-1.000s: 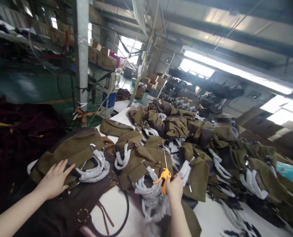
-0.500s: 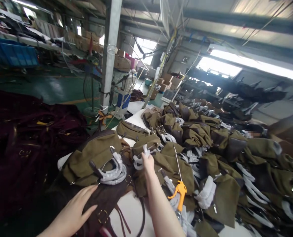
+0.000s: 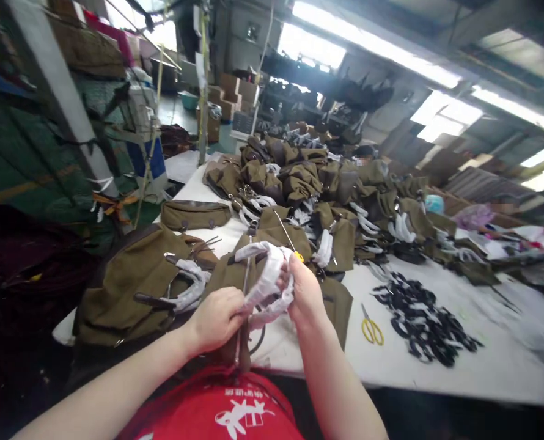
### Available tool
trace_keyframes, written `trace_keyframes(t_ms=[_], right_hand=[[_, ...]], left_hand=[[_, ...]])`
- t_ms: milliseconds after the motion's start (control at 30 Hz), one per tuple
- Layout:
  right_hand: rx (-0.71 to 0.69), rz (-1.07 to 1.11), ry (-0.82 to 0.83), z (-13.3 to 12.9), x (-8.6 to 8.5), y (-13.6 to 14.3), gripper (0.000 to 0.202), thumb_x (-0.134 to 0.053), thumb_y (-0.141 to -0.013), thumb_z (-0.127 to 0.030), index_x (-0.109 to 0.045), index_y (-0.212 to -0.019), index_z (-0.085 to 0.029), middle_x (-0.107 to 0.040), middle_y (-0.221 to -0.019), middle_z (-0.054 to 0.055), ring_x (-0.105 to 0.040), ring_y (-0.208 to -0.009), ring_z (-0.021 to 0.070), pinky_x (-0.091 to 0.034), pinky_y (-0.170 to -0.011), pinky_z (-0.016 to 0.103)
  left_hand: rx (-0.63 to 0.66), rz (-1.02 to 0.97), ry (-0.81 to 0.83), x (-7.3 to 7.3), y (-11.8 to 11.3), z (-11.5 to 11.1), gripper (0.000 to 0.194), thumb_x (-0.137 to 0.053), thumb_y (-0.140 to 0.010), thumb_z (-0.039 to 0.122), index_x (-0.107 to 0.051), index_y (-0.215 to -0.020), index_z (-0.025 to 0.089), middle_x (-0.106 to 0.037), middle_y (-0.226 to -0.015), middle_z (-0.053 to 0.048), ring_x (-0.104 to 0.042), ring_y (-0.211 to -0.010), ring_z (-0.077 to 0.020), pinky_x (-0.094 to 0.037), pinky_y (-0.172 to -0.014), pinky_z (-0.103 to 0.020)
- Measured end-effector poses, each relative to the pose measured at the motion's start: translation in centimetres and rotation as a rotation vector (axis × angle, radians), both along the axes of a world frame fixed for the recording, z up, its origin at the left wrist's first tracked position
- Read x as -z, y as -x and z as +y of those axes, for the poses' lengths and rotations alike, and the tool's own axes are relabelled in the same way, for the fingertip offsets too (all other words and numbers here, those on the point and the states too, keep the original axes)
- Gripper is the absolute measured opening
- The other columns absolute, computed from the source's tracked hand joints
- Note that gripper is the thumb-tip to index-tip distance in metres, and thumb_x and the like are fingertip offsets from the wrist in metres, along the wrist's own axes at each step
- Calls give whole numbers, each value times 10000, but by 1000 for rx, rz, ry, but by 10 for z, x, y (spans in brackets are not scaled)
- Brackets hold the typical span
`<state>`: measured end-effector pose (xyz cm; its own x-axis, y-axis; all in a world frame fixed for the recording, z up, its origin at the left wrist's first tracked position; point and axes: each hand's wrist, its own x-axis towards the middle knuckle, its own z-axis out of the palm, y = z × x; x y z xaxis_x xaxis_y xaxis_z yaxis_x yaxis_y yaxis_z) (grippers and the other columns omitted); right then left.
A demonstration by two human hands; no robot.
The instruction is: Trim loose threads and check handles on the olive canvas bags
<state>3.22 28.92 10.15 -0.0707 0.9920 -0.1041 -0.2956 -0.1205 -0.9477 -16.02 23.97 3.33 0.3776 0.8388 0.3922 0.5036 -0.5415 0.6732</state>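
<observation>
White paper wrap [image 3: 267, 278] on bag handle, above counter [image 3: 391, 360] edge, pinched by fingers of left hand [image 3: 217, 318] and right hand [image 3: 306, 293]; could tear if tugged hard.

Bags [image 3: 129, 287] before me: olive-green canvas with dark brown trim. Handle wrapping [image 3: 267, 281] at frame centre: white. Surface [image 3: 437, 373]: white. Scissors [image 3: 371, 330], lower right of centre: yellow grips. Strap pile [image 3: 419, 318] at right: black. My shirt [image 3: 217, 409], bottom edge: red with white print.
</observation>
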Motion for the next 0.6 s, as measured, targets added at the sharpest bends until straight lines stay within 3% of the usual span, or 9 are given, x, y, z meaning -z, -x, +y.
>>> trace_keyframes(t_ms=[100, 167, 267, 333, 400, 433, 500, 567, 600], right_hand=[[18, -318, 22, -6, 41, -58, 474, -586, -804, -629, -621, -969, -186, -573, -726, -23, -280, -414, 45, -256, -356, 188], [15, -445, 75, -18, 70, -83, 465, -564, -806, -629, -624, -885, -174, -571, -672, -15, -224, -379, 47, -207, -335, 207], [114, -618, 95, -42, 100, -99, 397, -599, -793, -574, -602, -832, -178, -625, -699, 42, -410, -426, 114, -337, -383, 257], [246, -737, 50, -61, 103, -100, 364, -641, -783, -496, -611, -954, -175, -670, -962, 128, -608, -727, 215, -506, -603, 348], [316, -912, -109, -81, 92, -96, 358, -645, -809, -418, -611, -1075, -181, -629, -1155, 152, -594, -1026, 265, -497, -871, 417], [268, -995, -207, -90, 84, -91, 339, -630, -835, -391, -610, -1110, -193, -638, -1142, 131, -588, -1044, 256, -475, -918, 413], [-2, -1103, -326, -108, 69, -79, 300, -624, -869, -376, -607, -1122, -217, -681, -937, 55, -624, -867, 208, -489, -826, 352], [-290, -1106, -282, -121, 62, -63, 254, -673, -851, -369, -602, -1048, -225, -656, -746, -15, -598, -669, 162, -456, -655, 280], [-364, -1102, -233, -126, 62, -56, 223, -690, -840, -360, -596, -990, -223, -644, -706, -29, -583, -629, 151, -422, -605, 262]], left_hand=[[-119, -433, 242, 10, -3, 17, 474, -344, -990, 485, -498, -640, 205, -532, -603, -16, -529, -621, -176, -384, -643, -319], [-95, -715, 440, 13, -12, 26, 510, -356, -962, 594, -427, -622, 220, -436, -520, 28, -500, -554, -157, -380, -613, -299], [-87, -935, 708, 26, -40, 26, 549, -497, -852, 713, -417, -631, 216, -370, -475, 68, -451, -489, -126, -350, -564, -269], [-115, -968, 820, 42, -62, 21, 591, -555, -777, 764, -412, -620, 212, -367, -469, 74, -431, -472, -111, -335, -545, -259], [-148, -979, 889, 58, -80, 16, 617, -578, -726, 796, -399, -620, 214, -359, -472, 80, -421, -467, -105, -326, -530, -252], [-159, -980, 914, 64, -87, 15, 624, -584, -710, 803, -391, -622, 216, -355, -475, 83, -419, -465, -103, -323, -525, -251], [-175, -978, 963, 72, -98, 14, 622, -595, -698, 800, -386, -627, 218, -351, -480, 86, -416, -463, -101, -321, -519, -249], [-179, -968, 991, 74, -104, 13, 604, -592, -718, 781, -398, -636, 215, -360, -485, 84, -420, -466, -101, -322, -519, -248], [-179, -961, 998, 74, -107, 13, 593, -587, -732, 770, -404, -641, 213, -364, -487, 82, -422, -467, -101, -320, -518, -248]])
